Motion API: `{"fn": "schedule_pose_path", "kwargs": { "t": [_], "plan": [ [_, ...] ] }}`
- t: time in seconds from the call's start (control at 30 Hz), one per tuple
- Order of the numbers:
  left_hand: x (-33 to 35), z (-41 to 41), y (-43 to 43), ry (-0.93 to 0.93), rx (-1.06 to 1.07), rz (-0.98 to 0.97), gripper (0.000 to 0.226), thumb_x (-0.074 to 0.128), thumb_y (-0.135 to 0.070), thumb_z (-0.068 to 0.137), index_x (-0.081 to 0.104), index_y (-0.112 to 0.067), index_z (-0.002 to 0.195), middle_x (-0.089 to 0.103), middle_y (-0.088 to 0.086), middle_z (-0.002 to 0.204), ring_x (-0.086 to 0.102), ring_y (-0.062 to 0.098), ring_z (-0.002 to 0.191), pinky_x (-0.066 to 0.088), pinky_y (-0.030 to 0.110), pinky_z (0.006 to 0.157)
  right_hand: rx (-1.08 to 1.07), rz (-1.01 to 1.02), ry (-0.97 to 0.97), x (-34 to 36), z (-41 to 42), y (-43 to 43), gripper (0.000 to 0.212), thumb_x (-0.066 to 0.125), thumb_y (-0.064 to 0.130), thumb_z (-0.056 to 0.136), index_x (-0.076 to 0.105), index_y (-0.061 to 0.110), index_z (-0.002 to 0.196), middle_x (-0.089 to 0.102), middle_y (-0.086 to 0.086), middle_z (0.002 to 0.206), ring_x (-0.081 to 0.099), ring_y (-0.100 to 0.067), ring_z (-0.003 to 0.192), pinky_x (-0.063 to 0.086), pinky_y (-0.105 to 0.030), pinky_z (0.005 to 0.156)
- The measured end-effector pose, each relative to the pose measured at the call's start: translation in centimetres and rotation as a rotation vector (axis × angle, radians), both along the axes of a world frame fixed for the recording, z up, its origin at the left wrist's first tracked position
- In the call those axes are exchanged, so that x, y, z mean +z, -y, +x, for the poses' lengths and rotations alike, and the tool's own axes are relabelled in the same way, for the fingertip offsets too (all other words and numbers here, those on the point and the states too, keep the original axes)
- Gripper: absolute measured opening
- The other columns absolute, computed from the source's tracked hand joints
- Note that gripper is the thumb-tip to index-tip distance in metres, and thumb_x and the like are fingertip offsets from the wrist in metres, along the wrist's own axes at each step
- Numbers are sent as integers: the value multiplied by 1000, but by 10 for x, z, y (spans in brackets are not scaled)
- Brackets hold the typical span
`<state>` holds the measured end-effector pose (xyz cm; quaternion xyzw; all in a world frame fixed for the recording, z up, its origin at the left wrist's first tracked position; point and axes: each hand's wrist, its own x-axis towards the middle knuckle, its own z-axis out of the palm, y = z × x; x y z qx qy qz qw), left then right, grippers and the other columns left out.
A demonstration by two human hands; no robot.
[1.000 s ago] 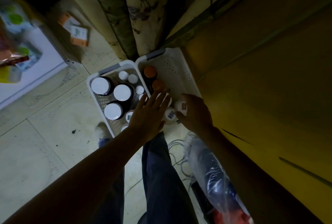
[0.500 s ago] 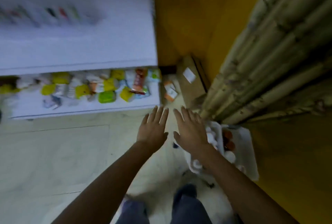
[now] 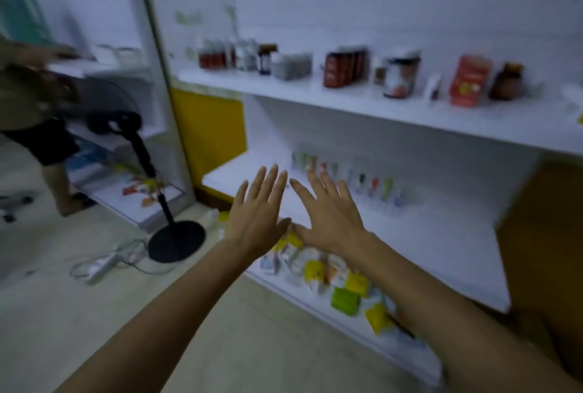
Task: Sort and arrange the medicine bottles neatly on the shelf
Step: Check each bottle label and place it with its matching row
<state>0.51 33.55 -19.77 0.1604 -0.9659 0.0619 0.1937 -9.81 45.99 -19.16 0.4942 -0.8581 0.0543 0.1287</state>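
My left hand [image 3: 257, 209] and my right hand [image 3: 331, 214] are stretched out side by side in front of a white shelf unit, fingers straight and spread, holding nothing. The upper shelf [image 3: 362, 104] carries medicine bottles [image 3: 265, 58], dark red boxes [image 3: 344, 67], a white-lidded jar [image 3: 400, 75], a red carton [image 3: 470, 80] and a brown bottle [image 3: 508, 81]. On the middle shelf [image 3: 410, 228] stands a row of small coloured tubes [image 3: 347, 175]. The bottom shelf [image 3: 315, 301] holds loose yellow and green packets [image 3: 345, 299]. The view is motion-blurred.
A black fan stand [image 3: 176, 239] with a round base stands on the floor at left, with a power strip [image 3: 101, 263] and cables beside it. Another person [image 3: 34, 108] is at the far left near a second white shelf. Yellow wall panels [image 3: 211, 134] flank the shelves.
The view has swung up from the two floor baskets of bottles to the shelf unit. My right hand let go of a small white bottle; both hands are now raised and spread.
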Motion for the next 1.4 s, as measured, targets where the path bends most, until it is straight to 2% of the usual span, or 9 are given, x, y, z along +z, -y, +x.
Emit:
{"fn": "schedule_pose_path", "kwargs": {
  "t": [0.23, 0.4, 0.57, 0.77, 0.93, 1.07, 1.17, 1.3, 1.4],
  "plan": [
    [81, 6, 113, -54, 100, -93, 85, 37, -56, 95, -16, -19, 150, -15, 2, 159, -11, 21, 147, 7, 41, 120, 128, -67, -146, 90, -13, 118, 82, 47, 57, 91, 2, 26, 153, 0, -9, 161, 1, -28, 148, 8, -49, 119],
    [113, -22, 195, 42, 76, -154, 84, 38, -54, 96, -19, -21, 148, -12, 1, 160, -6, 19, 147, 9, 39, 120, 168, -114, -213, 126, -50, 197, 78, 49, 54, 90, 11, 26, 152, 16, -9, 159, 18, -27, 145, 19, -43, 115],
    [148, -72, 290, 41, 73, -238, 84, 40, -54, 95, -12, -21, 150, -9, 2, 160, -6, 20, 147, 8, 42, 120, 160, -118, -249, 162, -101, 286, 77, 52, 55, 88, 17, 27, 151, 22, -7, 157, 23, -26, 143, 21, -43, 114],
    [171, -145, 382, -41, 16, -239, 83, 41, -55, 94, -8, -22, 151, -7, -1, 160, -5, 17, 147, 7, 39, 119, 122, -171, -267, 197, -162, 382, 69, 53, 56, 86, 31, 25, 143, 43, -4, 143, 42, -26, 129, 35, -42, 104],
    [168, -191, 435, -119, -87, -228, 77, 41, -55, 94, 3, -24, 152, 0, -1, 161, -2, 17, 147, 5, 36, 118, 85, -155, -176, 187, -197, 434, 74, 56, 55, 86, 26, 24, 146, 39, -2, 148, 39, -24, 133, 36, -41, 105],
    [160, -224, 480, -223, -131, -97, 75, 44, -53, 93, 7, -25, 152, 4, -1, 161, 2, 17, 147, 8, 36, 118, 8, -177, -119, 177, -219, 464, 77, 56, 56, 87, 21, 24, 149, 34, -1, 152, 38, -23, 134, 38, -41, 104],
    [148, -246, 520, -318, -165, 43, 79, 50, -50, 92, 8, -20, 152, 10, 3, 160, 12, 20, 146, 19, 37, 116, -38, -167, -87, 167, -229, 491, 78, 55, 55, 88, 19, 24, 150, 32, -1, 152, 37, -23, 134, 38, -40, 103],
    [137, -277, 585, -527, -148, 349, 93, 63, -46, 85, 7, -13, 151, 21, 7, 157, 26, 25, 141, 31, 39, 110, -120, -184, -92, 154, -244, 536, 76, 55, 53, 89, 21, 23, 149, 34, -1, 149, 37, -22, 133, 35, -39, 104],
    [128, -304, 641, -413, -146, 513, 104, 65, -54, 79, 3, -13, 152, 15, 7, 159, 22, 26, 143, 28, 41, 112, -212, -243, -17, 146, -249, 571, 74, 56, 51, 89, 21, 24, 149, 32, 0, 152, 36, -21, 135, 36, -38, 105]
  ]
}}
